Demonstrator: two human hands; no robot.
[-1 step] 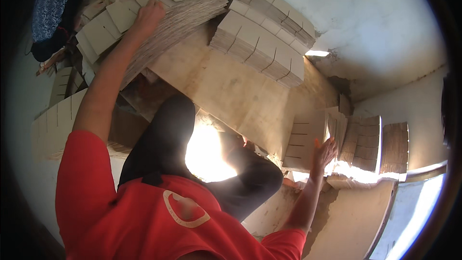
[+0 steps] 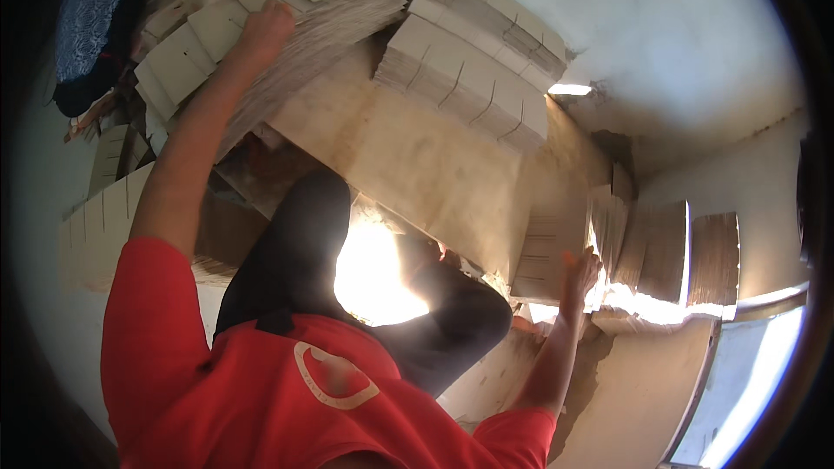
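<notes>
My left hand (image 2: pixel 268 30) is curled closed over a long leaning pile of cardboard pieces (image 2: pixel 334 16) at the upper left. What its fingers grip, if anything, is hidden. At the right, my right hand (image 2: pixel 583 274) is beside an upright batch of slotted cardboard pieces (image 2: pixel 549 246). Its thumb stands apart from the fingers, nothing shows between them, and glare washes out part of the fingertips. Just past that hand, more cardboard pieces (image 2: pixel 611 226) stand on edge.
Two neat stacks of slotted cardboard (image 2: pixel 469 78) lie at the far end of a brown board surface (image 2: pixel 391 148). More bundles (image 2: pixel 714 256) stand at the right. A person in a patterned top (image 2: pixel 94 17) works at the far left. Bright sunlight (image 2: pixel 378 278) falls between my legs.
My right hand has shifted slightly left and its fingers look more drawn in. My left hand stays on the leaning pile. The whole view has moved a little.
</notes>
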